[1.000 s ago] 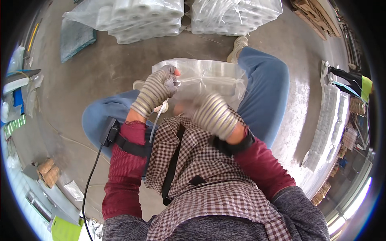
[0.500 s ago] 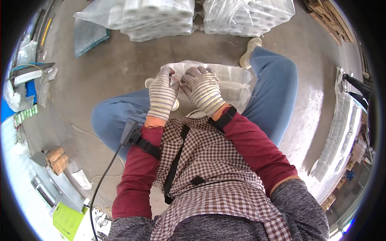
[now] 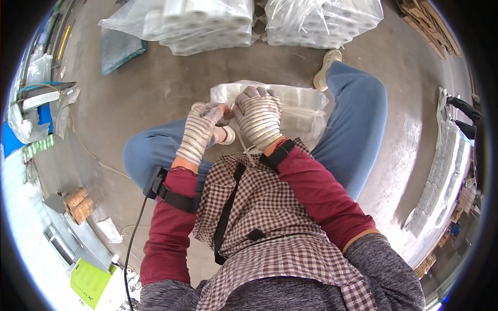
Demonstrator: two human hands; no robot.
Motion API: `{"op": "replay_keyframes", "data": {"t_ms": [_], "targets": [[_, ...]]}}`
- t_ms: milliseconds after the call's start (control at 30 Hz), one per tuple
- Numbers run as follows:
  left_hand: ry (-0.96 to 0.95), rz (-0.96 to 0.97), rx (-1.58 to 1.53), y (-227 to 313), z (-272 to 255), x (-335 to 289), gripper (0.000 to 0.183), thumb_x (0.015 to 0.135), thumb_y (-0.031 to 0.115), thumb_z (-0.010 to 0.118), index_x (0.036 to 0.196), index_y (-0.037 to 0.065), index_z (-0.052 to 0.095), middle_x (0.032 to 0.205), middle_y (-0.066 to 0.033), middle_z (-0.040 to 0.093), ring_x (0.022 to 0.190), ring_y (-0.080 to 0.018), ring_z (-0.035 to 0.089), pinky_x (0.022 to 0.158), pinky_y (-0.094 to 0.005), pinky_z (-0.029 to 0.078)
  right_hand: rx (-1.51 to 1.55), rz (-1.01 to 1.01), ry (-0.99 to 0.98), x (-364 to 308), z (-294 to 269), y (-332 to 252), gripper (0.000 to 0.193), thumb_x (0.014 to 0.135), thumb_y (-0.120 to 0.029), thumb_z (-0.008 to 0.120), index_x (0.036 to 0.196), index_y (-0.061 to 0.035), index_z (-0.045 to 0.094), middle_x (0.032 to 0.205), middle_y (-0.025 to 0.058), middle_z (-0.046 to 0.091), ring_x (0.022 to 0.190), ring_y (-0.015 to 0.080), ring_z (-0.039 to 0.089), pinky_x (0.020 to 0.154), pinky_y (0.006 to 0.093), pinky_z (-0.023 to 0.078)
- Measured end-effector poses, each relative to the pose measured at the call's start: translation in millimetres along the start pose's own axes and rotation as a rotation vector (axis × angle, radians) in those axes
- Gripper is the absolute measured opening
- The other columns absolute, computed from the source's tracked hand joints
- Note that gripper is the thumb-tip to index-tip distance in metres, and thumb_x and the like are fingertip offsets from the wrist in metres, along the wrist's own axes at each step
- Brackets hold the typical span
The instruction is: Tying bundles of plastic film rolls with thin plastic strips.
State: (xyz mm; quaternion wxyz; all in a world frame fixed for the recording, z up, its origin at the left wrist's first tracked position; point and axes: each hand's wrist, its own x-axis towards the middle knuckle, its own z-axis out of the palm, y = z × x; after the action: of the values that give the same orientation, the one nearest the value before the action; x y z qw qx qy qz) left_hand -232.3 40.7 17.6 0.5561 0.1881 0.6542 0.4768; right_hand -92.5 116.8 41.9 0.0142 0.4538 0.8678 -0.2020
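Observation:
A clear plastic bag of white rolls [image 3: 301,98] lies on the floor between my legs, with a pale strip tied across its right part. My left hand [image 3: 201,127], in a grey-and-white striped glove with bare fingertips, is closed in a pinch at the bag's left end. Just beside it, my right hand [image 3: 258,115], in a matching glove, is closed over the bag's near left part. A thin white plastic strip [image 3: 245,141] hangs from between the hands toward my apron. Exactly what sits inside each grip is hidden by the fingers.
Two large plastic-wrapped stacks of rolls, the left [image 3: 207,26] and the right [image 3: 321,26], stand ahead. A bluish flat package [image 3: 120,51] lies left of them. Wooden pallets [image 3: 428,26] are far right, above a long row of wrapped goods [image 3: 433,176]. A hose [image 3: 96,158] crosses the left floor.
My left hand has shifted left and slightly down, away from the right hand, and its wrist has turned. The white strip shows more between them. My right hand stays nearly in place.

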Motion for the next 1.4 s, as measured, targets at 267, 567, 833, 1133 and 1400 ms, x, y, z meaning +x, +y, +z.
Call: {"op": "replay_keyframes", "data": {"t_ms": [267,567,833,1133,1400], "targets": [[-0.090,0.097,0.151,15.6,5.3,2.3,0.023,0.083,0.011,0.060,0.102,-0.003,0.059,0.089,-0.0075,0.063,0.077,-0.0129,0.062,0.069,-0.0242,0.049,0.017,0.008,0.095,2.1,13.0,5.9,0.023,0.075,-0.032,0.056,0.084,-0.0120,0.065,0.095,0.0055,0.059,0.098,0.0231,0.054,0.088,0.0397,0.038],[-0.122,-0.143,0.426,27.0,9.9,26.4,0.015,0.078,0.005,0.064,0.092,0.001,0.066,0.085,-0.0054,0.064,0.076,-0.0102,0.056,0.068,-0.0257,0.046,0.055,-0.042,0.178,-0.9,12.2,9.2,0.021,0.074,-0.031,0.058,0.080,-0.0123,0.064,0.091,0.0049,0.058,0.094,0.0239,0.054,0.085,0.0403,0.038],[-0.321,0.467,1.509,33.8,-38.9,39.7,0.018,0.073,0.011,0.063,0.088,0.001,0.063,0.090,-0.0123,0.062,0.082,-0.0268,0.060,0.073,-0.0326,0.047,0.142,-0.261,0.208,-8.0,11.4,23.5,0.014,0.072,-0.026,0.062,0.081,-0.0148,0.061,0.088,0.0012,0.055,0.092,0.0222,0.053,0.083,0.0399,0.038],[-0.232,-0.197,-0.388,6.7,-8.0,29.3,0.018,0.085,0.018,0.058,0.097,0.005,0.055,0.081,-0.0050,0.060,0.071,-0.0121,0.057,0.064,-0.0247,0.049,0.182,-0.251,0.220,-7.7,8.6,27.2,0.011,0.070,-0.021,0.061,0.078,-0.0136,0.061,0.086,0.0012,0.057,0.086,0.0228,0.055,0.080,0.0398,0.040],[0.101,-0.204,-0.456,-17.7,-9.9,39.5,0.012,0.085,0.007,0.056,0.094,0.000,0.054,0.084,-0.0111,0.062,0.073,-0.0215,0.063,0.064,-0.0320,0.053,0.169,-0.314,0.177,-12.3,10.8,14.3,0.015,0.068,-0.021,0.059,0.079,-0.0117,0.060,0.086,0.0058,0.055,0.086,0.0240,0.054,0.079,0.0392,0.042]]}}
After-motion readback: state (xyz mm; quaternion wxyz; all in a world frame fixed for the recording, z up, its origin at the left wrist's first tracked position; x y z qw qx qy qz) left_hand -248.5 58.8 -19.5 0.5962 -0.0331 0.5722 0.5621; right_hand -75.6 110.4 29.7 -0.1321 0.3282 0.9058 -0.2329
